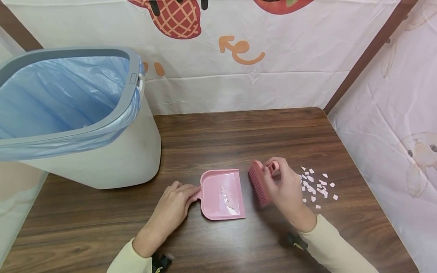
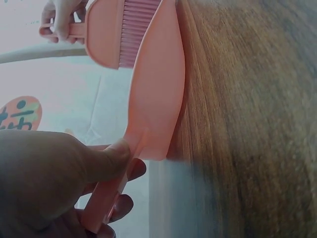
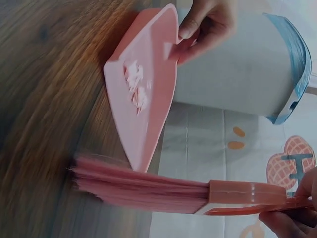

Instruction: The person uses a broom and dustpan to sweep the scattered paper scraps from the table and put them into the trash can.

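Observation:
A pink dustpan [image 1: 215,195] lies on the wooden table, its open edge facing right. My left hand [image 1: 172,201] grips its handle, with the thumb on top in the left wrist view. White paper scraps [image 3: 134,84] lie inside the pan. My right hand [image 1: 286,189] holds a pink hand brush [image 1: 258,184] by its handle, just right of the pan's open edge. In the right wrist view the bristles [image 3: 133,186] point toward the table near the pan's lip. More white paper scraps [image 1: 321,187] are scattered on the table to the right of my right hand.
A grey trash bin [image 1: 136,151] with a blue liner [image 1: 85,87] stands at the back left of the table [image 1: 232,140]. A printed white cloth [image 1: 290,83] hangs behind the table, and another [image 1: 385,125] hangs along the right side.

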### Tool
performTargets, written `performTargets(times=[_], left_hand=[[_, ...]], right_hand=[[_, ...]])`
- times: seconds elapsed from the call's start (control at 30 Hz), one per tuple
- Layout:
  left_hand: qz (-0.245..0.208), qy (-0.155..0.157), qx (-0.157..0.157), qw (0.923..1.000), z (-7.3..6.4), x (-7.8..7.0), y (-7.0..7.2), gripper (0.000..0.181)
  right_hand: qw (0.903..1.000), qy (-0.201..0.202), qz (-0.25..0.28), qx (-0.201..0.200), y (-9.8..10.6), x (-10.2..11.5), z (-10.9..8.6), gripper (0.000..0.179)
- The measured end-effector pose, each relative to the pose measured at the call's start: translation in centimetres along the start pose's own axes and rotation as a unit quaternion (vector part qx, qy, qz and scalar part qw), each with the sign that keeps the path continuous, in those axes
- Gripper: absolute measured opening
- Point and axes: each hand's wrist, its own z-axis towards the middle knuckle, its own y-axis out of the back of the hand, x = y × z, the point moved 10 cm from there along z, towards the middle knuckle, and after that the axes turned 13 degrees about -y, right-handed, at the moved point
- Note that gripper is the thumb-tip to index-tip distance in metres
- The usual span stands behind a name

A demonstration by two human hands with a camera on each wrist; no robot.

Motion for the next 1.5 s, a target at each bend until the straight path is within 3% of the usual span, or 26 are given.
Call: performTargets(times=[0.4,0.8,1.5], left_hand=[[-0.009,0.003,0.000,1.0000,-0.1,0.1,-0.2,0.025],[-0.009,-0.005,-0.005,0.9999,-0.2,0.1,-0.1,0.027],[-0.021,-0.011,-0.011,0.9996,-0.9,0.5,-0.8,0.025]], right_hand=[[0.9982,-0.034,-0.042,-0.028,3.1,-2.6,-0.3,0.023],[0.9940,-0.059,-0.087,-0.028,5.9,-4.6,0.0,0.018],[0.9945,-0.071,-0.074,-0.017,5.6,-4.7,0.1,0.017]])
